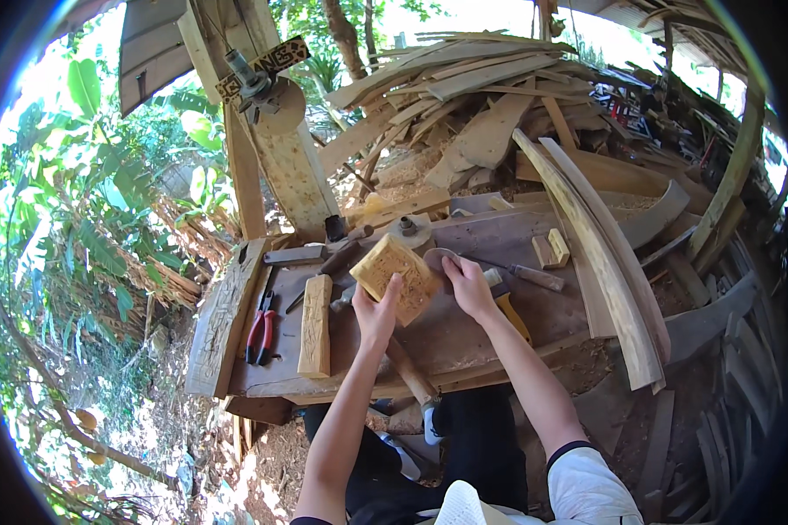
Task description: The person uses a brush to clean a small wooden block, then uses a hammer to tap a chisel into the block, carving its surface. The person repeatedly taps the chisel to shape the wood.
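My left hand (376, 317) is closed around a thick, yellowish block of wood (396, 265), lifted over the workbench (464, 350) with its rough face up. Close to the block's right side, my right hand (469, 290) pinches a thin brown disc (435, 258), perhaps a sanding disc. Whether the disc touches the block I cannot tell. Beneath my hands lies a tool with a wooden handle (410, 369), its head hidden by the block and my left hand. Partly behind my right wrist is a yellow and black tool (510, 317).
Red-handled pliers (259, 329) and a wooden piece (315, 327) lie on the left of the bench. A wooden-handled tool (536, 276) and small wood pieces (550, 248) sit right. Long curved boards (591, 254) lean over the right end. Stacked planks (464, 74) rise behind.
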Demonstrator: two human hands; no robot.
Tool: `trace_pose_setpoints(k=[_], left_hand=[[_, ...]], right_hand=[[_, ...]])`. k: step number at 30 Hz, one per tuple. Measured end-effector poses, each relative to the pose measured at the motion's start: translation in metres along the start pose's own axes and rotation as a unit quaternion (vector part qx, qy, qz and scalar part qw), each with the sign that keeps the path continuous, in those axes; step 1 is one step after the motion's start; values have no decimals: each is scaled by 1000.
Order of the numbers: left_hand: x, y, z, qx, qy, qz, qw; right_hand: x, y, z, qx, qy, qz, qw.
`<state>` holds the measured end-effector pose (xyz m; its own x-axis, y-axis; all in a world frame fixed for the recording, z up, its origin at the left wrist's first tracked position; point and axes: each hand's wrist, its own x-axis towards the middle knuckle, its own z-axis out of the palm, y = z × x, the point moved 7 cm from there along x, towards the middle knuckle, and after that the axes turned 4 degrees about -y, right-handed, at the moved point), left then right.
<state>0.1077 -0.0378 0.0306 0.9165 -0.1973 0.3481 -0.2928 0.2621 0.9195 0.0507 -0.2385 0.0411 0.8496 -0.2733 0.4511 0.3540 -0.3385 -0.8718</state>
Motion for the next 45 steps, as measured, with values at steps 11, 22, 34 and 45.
trace_pose_setpoints(k=[11, 22, 34, 45], left_hand=[[3, -13, -6, -1, -18, 6, 1000], [2, 4, 8, 7, -33, 33, 999], [17, 66, 31, 477, -143, 254, 829], [4, 52, 37, 470, -60, 133, 870]], right_hand=[[-13, 6, 16, 317, -100, 217, 918], [-2, -17, -14, 219, -6, 36, 975], [-5, -34, -6, 82, -71, -26, 994], [-11, -54, -12, -102, 35, -158, 982]])
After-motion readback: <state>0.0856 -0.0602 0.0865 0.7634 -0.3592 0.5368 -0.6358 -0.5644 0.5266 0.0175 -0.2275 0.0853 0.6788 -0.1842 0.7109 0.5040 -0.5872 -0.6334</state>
